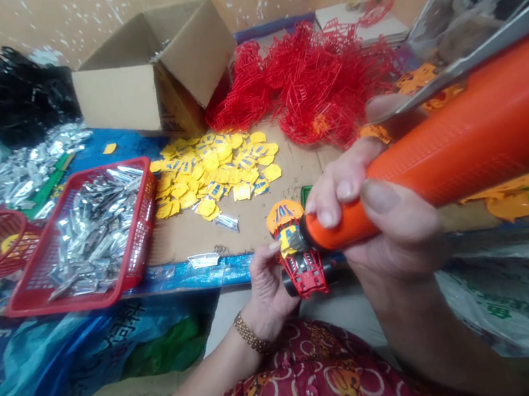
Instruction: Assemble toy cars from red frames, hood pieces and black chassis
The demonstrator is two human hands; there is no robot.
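As the left grip [268,285] holds a toy car [303,266] — right [392,231] clutches an orange tool [466,130].

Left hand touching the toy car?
Touching. The head view shows the left hand curled against the side of the toy car, with its fingers resting on the car's body.
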